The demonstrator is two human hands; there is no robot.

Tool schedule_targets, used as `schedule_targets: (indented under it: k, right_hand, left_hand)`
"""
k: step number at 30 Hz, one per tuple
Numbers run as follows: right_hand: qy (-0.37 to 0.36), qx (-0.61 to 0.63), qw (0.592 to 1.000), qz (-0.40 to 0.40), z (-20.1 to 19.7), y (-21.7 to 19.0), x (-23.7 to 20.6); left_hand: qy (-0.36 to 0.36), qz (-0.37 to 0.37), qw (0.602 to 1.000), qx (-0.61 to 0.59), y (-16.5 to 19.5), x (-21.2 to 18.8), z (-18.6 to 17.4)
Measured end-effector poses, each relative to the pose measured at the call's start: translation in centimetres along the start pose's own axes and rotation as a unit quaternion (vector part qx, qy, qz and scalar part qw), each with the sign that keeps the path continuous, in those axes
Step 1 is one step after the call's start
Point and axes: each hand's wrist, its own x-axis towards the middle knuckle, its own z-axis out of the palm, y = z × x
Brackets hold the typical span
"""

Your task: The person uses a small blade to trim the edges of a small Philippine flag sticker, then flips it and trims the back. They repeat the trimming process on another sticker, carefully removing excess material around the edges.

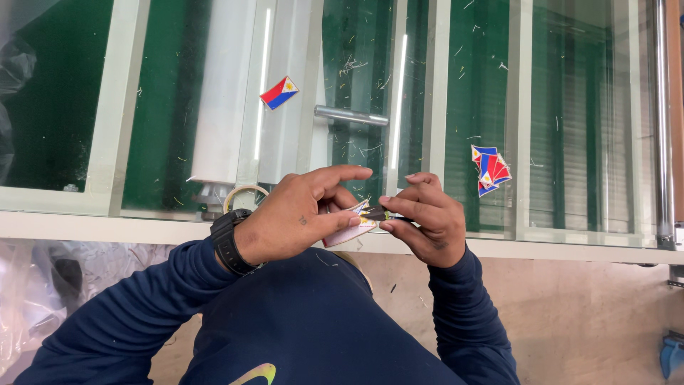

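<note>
Left hand [296, 217], black watch [229, 241] on the wrist, is closed around a small stack of flag patches [350, 227], thumb on top, forefinger stretched out above. Right hand [425, 217] pinches a thin dark tool [381, 214] between thumb and fingertips; cannot tell what kind of tool, too small. Tool's long axis runs roughly left-right, tip pointing left into the stack's edge. Stack sits between the two hands, mostly hidden under the left fingers, pale back face showing below, held above the near edge of the white frame [107, 227]. Both hands touch or nearly touch at the stack.

Around: one loose flag patch [279, 93] lies on the white roller housing [228, 93], well apart, up-left. A small pile of flag patches [489, 169] lies on the green glass surface [477, 85] to the right, near the right hand. Metal rod [350, 115] above the hands. Tape ring [242, 194] just behind the left wrist. Thread scraps scattered over the green. Nothing blocks the hands.
</note>
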Motion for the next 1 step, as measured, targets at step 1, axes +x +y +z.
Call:
schedule_targets:
  k: [1]
  right_hand:
    - [-0.003, 0.009, 1.0, 0.003, -0.01, 0.12, -0.04]
  left_hand:
    - [0.0, 0.001, 1.0, 0.0, -0.59, 0.57, -3.28]
